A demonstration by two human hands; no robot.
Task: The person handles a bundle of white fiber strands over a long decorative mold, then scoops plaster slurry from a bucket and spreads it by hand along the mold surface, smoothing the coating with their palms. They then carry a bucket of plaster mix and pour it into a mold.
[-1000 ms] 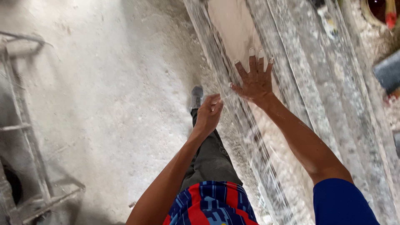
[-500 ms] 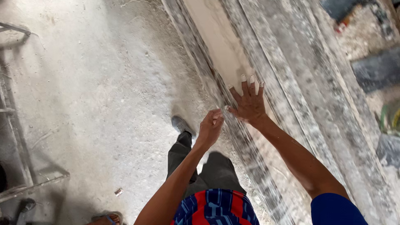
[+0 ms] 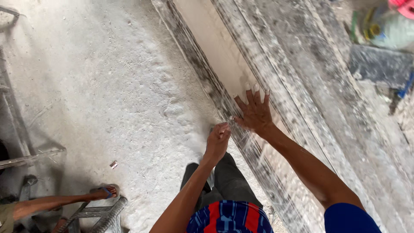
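Head view looks straight down on a dusty grey concrete floor (image 3: 108, 86), which takes the whole left half and is mostly open, with loose powder and small debris on it. Right of it, long stone slabs (image 3: 310, 86) lean side by side and run diagonally from the top centre to the bottom right; their edges are dark and speckled. Among them one pale beige slab (image 3: 211, 47) shows a smooth face, and its left edge borders the floor directly. At the far left stands a metal frame (image 3: 13, 142), and in the bottom left corner another person's leg with a blue sandal (image 3: 103, 192) rests beside a metal ladder (image 3: 99, 213), well apart from the hands.

The right hand (image 3: 255, 114) lies flat on the pale slab, fingers (image 3: 254, 92) spread and released, grasping nothing. The left hand (image 3: 217, 140) is just beside it, at the slab's lower edge, with fingers curled in; whether they pinch the edge I cannot tell.
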